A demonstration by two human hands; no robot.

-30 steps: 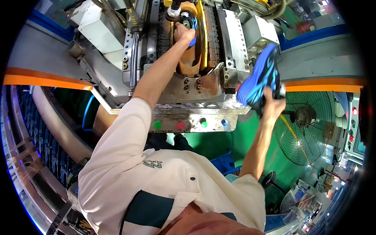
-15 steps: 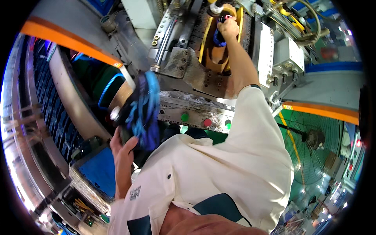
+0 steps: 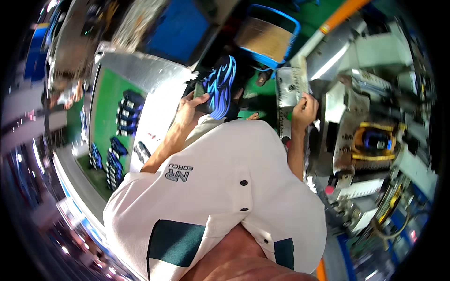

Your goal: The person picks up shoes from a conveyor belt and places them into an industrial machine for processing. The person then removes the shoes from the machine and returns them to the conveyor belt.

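Observation:
My left hand (image 3: 186, 110) is closed round a dark shoe (image 3: 221, 89) with bright blue and purple markings, thumb on its near side. The shoe is held upright in front of my body, and a small shiny part shows beside it. My right hand (image 3: 304, 111) is by the machine's control panel (image 3: 290, 86), fingers curled in, with nothing visible in them. Whether it touches the panel I cannot tell. A second dark blue shoe (image 3: 377, 140) sits inside the yellow-edged holder (image 3: 373, 156) of the machine at right, apart from both hands.
To my left, a white-edged table or conveyor (image 3: 161, 100) has a green surface (image 3: 108, 96) bearing several similar shoes (image 3: 129, 112). A blue-framed chair or cart (image 3: 267, 40) and a blue-topped box (image 3: 178, 30) stand ahead. An orange rail (image 3: 344, 14) crosses at the upper right.
My view has swung left, bringing the shoe-covered table in. My right hand has come out of the machine's holder, leaving the shoe there, back to the control panel. My left hand still grips its shoe.

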